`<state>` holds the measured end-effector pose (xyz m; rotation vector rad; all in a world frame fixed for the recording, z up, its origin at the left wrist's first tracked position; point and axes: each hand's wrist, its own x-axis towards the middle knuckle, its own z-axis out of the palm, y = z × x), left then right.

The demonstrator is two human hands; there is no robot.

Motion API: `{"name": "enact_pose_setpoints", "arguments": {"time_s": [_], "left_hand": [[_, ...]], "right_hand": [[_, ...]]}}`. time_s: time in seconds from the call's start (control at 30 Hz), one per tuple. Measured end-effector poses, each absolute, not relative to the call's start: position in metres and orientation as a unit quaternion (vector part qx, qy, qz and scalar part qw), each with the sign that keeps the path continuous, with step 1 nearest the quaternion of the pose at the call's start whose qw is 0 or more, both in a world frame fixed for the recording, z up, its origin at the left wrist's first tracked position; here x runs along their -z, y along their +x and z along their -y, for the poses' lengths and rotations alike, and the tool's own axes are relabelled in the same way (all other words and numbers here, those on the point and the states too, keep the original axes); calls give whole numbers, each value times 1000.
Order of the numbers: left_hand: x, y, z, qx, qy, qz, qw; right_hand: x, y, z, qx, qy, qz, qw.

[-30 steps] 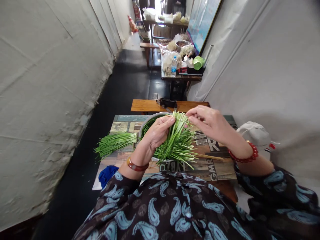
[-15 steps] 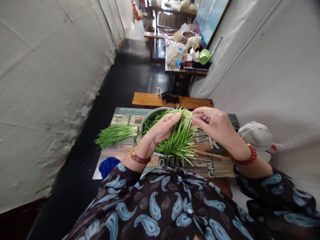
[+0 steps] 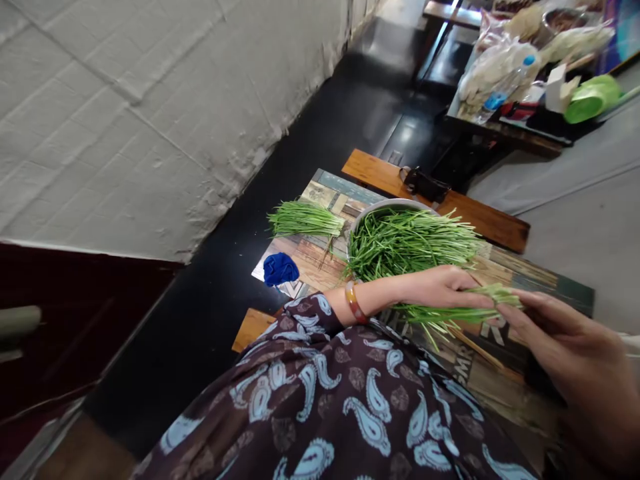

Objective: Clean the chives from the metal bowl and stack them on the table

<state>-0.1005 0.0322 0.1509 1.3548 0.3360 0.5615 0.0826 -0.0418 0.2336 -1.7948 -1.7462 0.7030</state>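
Note:
My left hand (image 3: pixel 445 288) is closed round a bunch of green stalks (image 3: pixel 453 315), whose pale ends point right and whose green ends hang left, past my wrist. At those pale ends my right hand (image 3: pixel 555 327) pinches with thumb and fingers. Just beyond my left forearm stands a round metal basin (image 3: pixel 351 241) heaped with long green stalks (image 3: pixel 410 240). Another bunch of green stalks (image 3: pixel 307 219) lies on the patterned table (image 3: pixel 320 257), left of the basin.
A blue cloth (image 3: pixel 280 269) lies at the table's left corner. Behind the table is a wooden bench (image 3: pixel 373 170) with a black bag (image 3: pixel 425 185). Farther back, another table holds bags, a water bottle (image 3: pixel 493 103) and a green container (image 3: pixel 593 99). A thin stick (image 3: pixel 483 357) lies near my hands.
The view has swung left and tilted. Both hands, with the bunch between them, have moved from above the basin to its near right side, uncovering the stalks in it.

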Motion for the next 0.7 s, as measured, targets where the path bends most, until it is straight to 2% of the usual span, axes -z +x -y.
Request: {"name": "enact_pose_setpoints", "arguments": {"time_s": [0.13,0.33,0.5,0.7], "left_hand": [[-137,-113,-20,-226,613,-94,751],[-98,-136,0,-131,585,-67,797],[-74,-151,17,-117,652,-151,733],[-47,-175,-3,34,681,-111,723]], "right_hand": [[-233,72,63,-240,-689,626,274],[-206,68,93,-240,-632,674,298],[-171,45,117,-245,-628,650,351],[-159,48,141,-311,-637,604,363]]}}
